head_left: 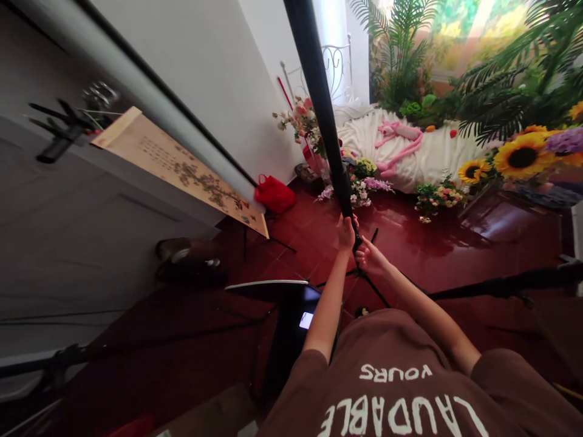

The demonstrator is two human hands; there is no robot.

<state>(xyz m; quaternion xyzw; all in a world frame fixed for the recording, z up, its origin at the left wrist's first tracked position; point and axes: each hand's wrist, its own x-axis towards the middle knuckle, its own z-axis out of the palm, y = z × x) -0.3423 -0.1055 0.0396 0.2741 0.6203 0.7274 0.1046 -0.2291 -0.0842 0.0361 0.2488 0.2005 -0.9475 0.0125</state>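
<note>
A long black pole (322, 91) rises steeply from a tripod stand (359, 273) on the floor in front of me. My left hand (347, 233) is wrapped round the lower part of the pole. Just below and to its right, my right hand (371, 256) is closed at the narrower section of the stand, with its fingers curled. Whether those fingers hold a knob or the tube itself is hidden. Below my hands the thin legs of the stand spread out over the red floor.
A hanging scroll (182, 170) leans at the left, near a red bag (274, 194). Sunflowers (521, 156), other flowers and a pink plush toy (398, 141) on white cloth (441, 158) lie ahead. A dark chair-like object (285, 340) bears a lit phone (306, 320). Another black pole (505, 284) extends right.
</note>
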